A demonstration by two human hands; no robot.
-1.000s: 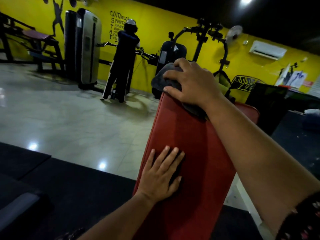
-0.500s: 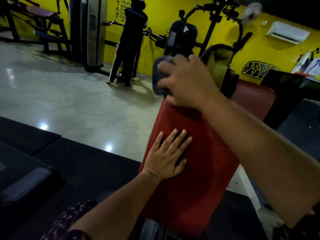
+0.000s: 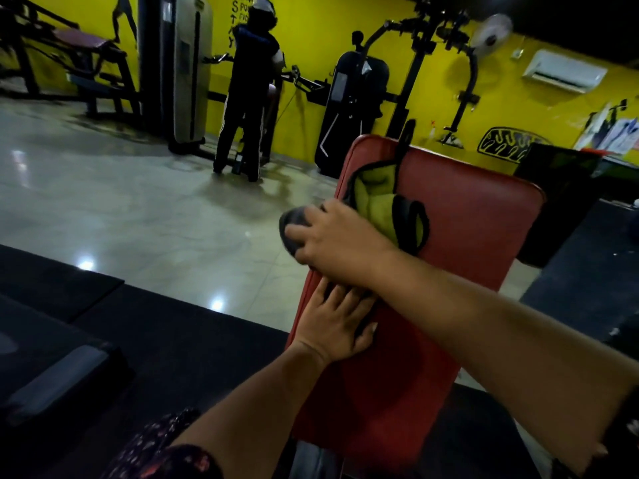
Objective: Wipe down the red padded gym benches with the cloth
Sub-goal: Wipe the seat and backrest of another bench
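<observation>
A red padded bench [image 3: 460, 236] slopes away from me in the middle of the view. My right hand [image 3: 340, 242] grips a bunched dark grey cloth [image 3: 294, 224] at the pad's left edge, partway down. My left hand [image 3: 337, 323] lies flat on the red pad just below it, fingers spread. A yellow-green cloth with dark trim [image 3: 383, 202] lies on the upper part of the pad, beside my right hand.
A person [image 3: 250, 98] stands at a cable machine by the yellow wall. Weight machines [image 3: 356, 108] line the back. Glossy tiled floor [image 3: 138, 209] lies left of the bench, black rubber mats [image 3: 173, 347] nearer me. A dark desk [image 3: 556, 202] stands at right.
My right hand has drawn the grey cloth down the pad from its top edge towards my left hand, uncovering the yellow-green cloth. My left hand has stayed put.
</observation>
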